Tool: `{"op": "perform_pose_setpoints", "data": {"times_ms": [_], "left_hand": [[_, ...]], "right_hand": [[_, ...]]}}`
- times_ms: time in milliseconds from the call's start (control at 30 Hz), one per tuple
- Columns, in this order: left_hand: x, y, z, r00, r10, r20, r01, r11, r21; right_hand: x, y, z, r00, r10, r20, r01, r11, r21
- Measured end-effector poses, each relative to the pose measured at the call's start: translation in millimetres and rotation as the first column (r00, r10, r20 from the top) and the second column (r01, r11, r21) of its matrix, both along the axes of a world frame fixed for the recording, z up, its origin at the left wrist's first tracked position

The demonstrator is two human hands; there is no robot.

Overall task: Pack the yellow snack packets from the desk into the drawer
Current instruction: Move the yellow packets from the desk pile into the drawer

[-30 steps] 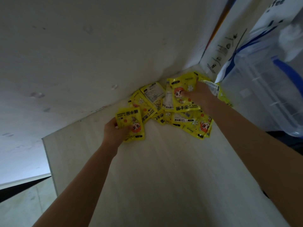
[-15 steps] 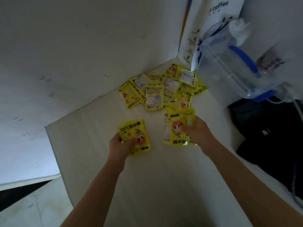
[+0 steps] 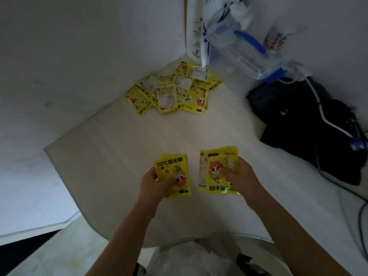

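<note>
Both hands [image 3: 154, 183] [image 3: 242, 176] outstretched, gripping packets [image 3: 174, 174]

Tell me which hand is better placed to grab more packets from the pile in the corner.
Neither clearly: left hand and right hand each already hold packets, level with each other. The pile lies slightly left of centre, marginally favouring the left.

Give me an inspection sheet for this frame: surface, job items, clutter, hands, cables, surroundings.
Surface: pale desk, bare in the middle.
Job's things: pile of yellow packets in the far corner; no drawer seen.
Clutter: clear box with blue handle, black bag, both at right.
Grippers: left hand holds packets; right hand holds packets, thumb on top.
Cables: white cable across the bag; dark cable at the right edge.
Surroundings: white walls meeting at the corner.
</note>
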State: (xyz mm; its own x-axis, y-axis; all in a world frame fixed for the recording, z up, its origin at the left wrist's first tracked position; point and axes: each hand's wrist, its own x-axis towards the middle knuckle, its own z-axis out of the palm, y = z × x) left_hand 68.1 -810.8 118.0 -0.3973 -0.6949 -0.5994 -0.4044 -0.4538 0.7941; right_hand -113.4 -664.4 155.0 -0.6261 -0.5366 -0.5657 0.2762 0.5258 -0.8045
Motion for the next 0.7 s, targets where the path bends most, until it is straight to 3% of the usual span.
{"op": "perform_pose_setpoints", "data": {"times_ms": [400,700], "left_hand": [[66.4,41.7,-5.0,0.938,-0.346,0.027,0.346,0.938,-0.006],[76.5,108.8,1.8,0.783,-0.618,0.071,0.619,0.786,0.006]], "right_hand": [[130.8,91.3,-12.3,0.942,-0.330,-0.067,0.335,0.939,0.081],[213.0,190.7,-7.5,0.812,-0.578,-0.075,0.583,0.803,0.126]]}}
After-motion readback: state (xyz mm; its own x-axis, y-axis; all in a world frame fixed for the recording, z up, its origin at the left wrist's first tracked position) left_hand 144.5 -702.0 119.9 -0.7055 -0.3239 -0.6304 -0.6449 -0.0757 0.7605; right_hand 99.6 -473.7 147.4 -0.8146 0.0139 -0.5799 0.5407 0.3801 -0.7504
